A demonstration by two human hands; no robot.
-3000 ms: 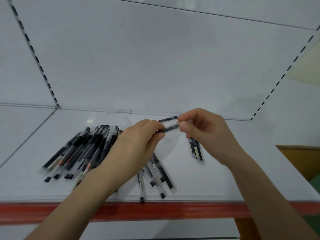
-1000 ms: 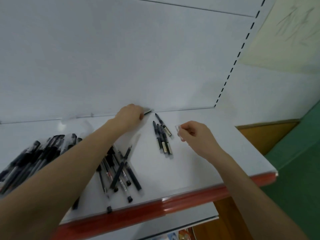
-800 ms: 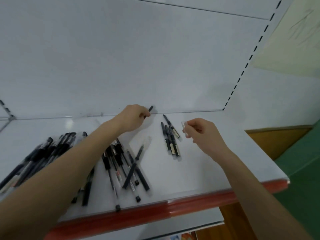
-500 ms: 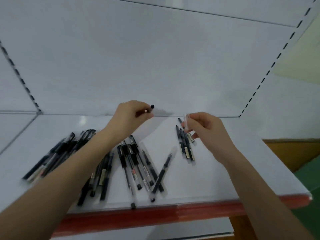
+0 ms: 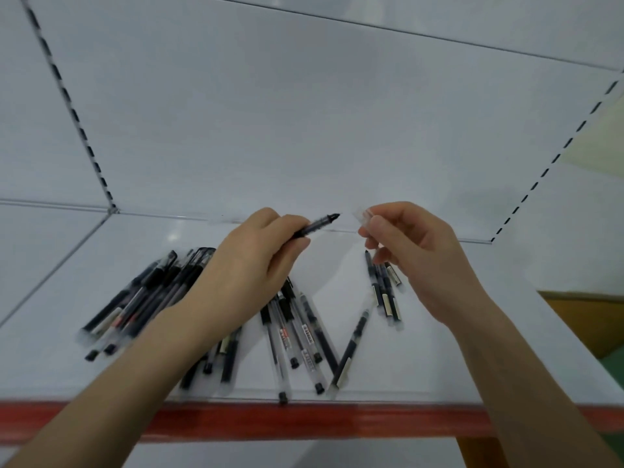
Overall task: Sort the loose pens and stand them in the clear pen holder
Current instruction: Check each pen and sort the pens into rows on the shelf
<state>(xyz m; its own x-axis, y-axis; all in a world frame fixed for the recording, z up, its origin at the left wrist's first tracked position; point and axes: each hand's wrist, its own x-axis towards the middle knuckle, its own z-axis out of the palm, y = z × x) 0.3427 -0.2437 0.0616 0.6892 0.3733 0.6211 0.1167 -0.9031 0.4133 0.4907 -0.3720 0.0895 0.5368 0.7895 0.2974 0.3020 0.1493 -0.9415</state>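
My left hand (image 5: 256,261) grips a black uncapped pen (image 5: 317,223), its tip pointing right and up. My right hand (image 5: 415,255) pinches a clear pen cap (image 5: 362,217) a short way from that tip. Both hands hover above the white shelf (image 5: 456,359). Several black pens lie in a pile at the left (image 5: 141,298). More pens fan out in the middle (image 5: 304,336), and a small group lies under my right hand (image 5: 385,292). No clear pen holder is in view.
The shelf has a red front edge (image 5: 304,420) and a white back panel (image 5: 270,130) with slotted uprights (image 5: 71,106). A wooden surface (image 5: 587,319) and green floor show at the right.
The view swung back left and centred on the shelf. My hands came closer together, the pen tip now pointing at the cap in my right hand.
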